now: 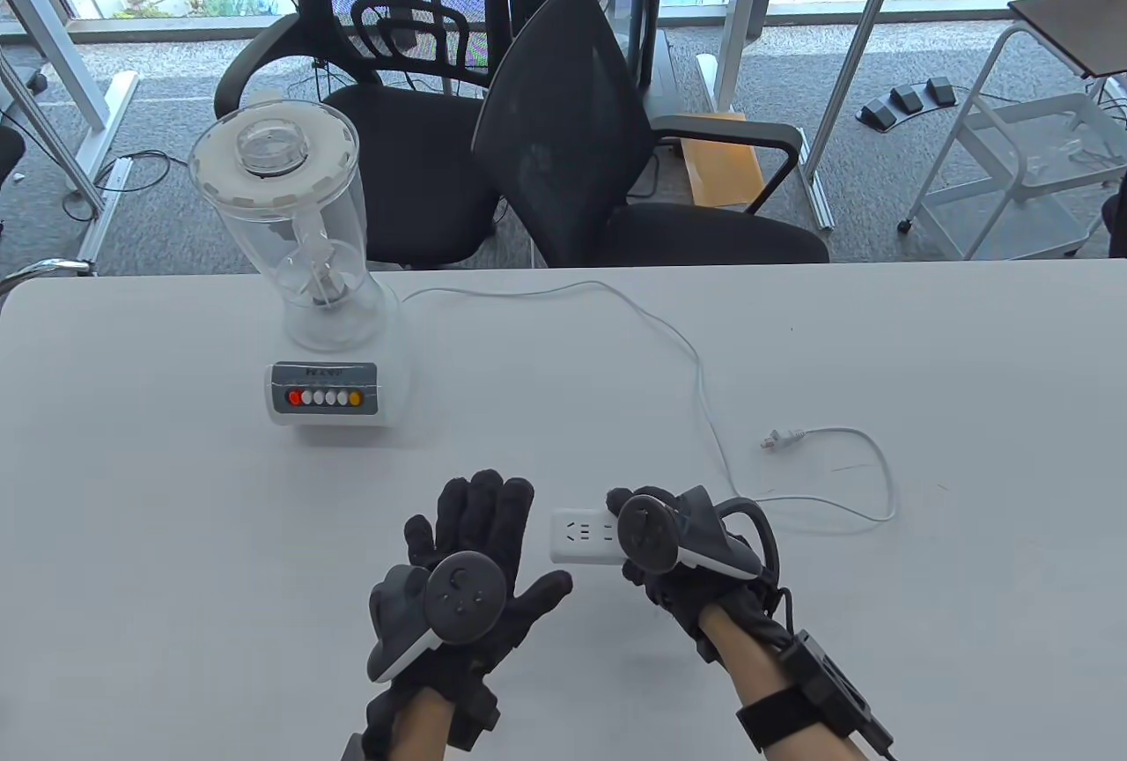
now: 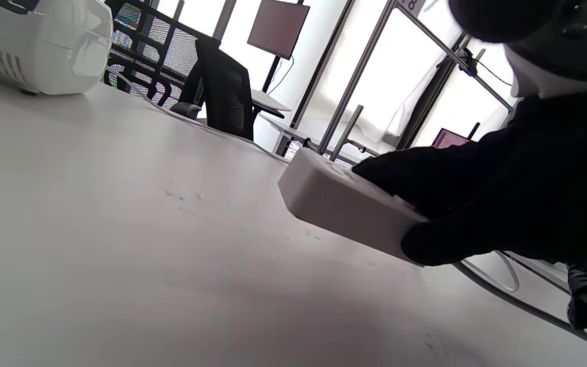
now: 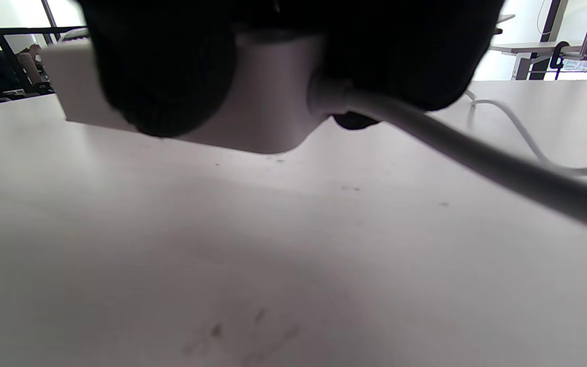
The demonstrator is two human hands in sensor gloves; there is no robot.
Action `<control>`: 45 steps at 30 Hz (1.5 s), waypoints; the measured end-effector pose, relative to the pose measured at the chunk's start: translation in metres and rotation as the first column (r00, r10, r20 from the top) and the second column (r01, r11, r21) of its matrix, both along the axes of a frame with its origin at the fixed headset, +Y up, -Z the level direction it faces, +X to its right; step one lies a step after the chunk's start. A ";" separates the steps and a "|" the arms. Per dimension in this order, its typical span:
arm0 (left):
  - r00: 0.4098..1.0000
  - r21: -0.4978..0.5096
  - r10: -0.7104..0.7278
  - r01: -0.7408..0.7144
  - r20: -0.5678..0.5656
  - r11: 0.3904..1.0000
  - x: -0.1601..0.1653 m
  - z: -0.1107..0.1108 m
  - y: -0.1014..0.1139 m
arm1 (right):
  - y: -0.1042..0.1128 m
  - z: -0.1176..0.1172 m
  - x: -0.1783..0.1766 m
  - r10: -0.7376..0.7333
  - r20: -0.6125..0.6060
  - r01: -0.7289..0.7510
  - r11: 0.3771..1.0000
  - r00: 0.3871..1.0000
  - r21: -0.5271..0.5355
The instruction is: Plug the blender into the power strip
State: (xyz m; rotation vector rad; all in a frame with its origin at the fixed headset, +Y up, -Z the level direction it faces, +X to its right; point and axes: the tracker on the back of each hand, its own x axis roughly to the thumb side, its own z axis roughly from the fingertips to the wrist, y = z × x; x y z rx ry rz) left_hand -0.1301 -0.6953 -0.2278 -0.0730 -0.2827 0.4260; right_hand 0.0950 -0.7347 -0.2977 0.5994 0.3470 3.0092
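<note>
Surface (image 1: 176, 532) is carrying everything, with the white blender (image 1: 313, 285) standing at upper left, its clear jar lidded and its thin cord (image 1: 696, 356) trailing right. Plugging is not yet done: the plug (image 1: 782, 439) is lying loose at right of centre. Right hand (image 1: 673, 550) is gripping the white power strip (image 1: 581, 536) at lower centre, fingers (image 2: 426, 176) wrapping its end. Left hand (image 1: 462, 594) is lying flat just beside, fingers spread wide, holding nothing.

You see a big white table (image 1: 924, 373). Behind it stand two black mesh office chairs (image 1: 607, 136), close together. To the right is a white wire cart on wheels (image 1: 1012, 180). The floor is grey carpet (image 1: 176, 74).
</note>
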 end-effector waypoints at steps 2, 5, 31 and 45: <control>1.000 0.001 -0.002 0.002 -0.004 1.000 0.000 0.000 0.000 | -0.006 -0.001 0.001 0.021 -0.012 -0.021 1.000 1.000 -0.012; 1.000 -0.006 -0.003 0.003 -0.009 1.000 -0.001 -0.001 0.000 | -0.016 -0.002 0.000 0.045 -0.018 -0.046 0.998 0.999 -0.039; 1.000 -0.015 0.000 0.000 -0.002 1.000 0.000 -0.003 -0.002 | -0.012 0.005 -0.009 0.170 -0.099 -0.176 0.983 0.980 -0.056; 1.000 -0.010 0.020 -0.020 -0.005 1.000 -0.003 -0.003 -0.002 | 0.062 -0.039 0.074 -0.273 0.150 0.269 0.962 0.950 0.046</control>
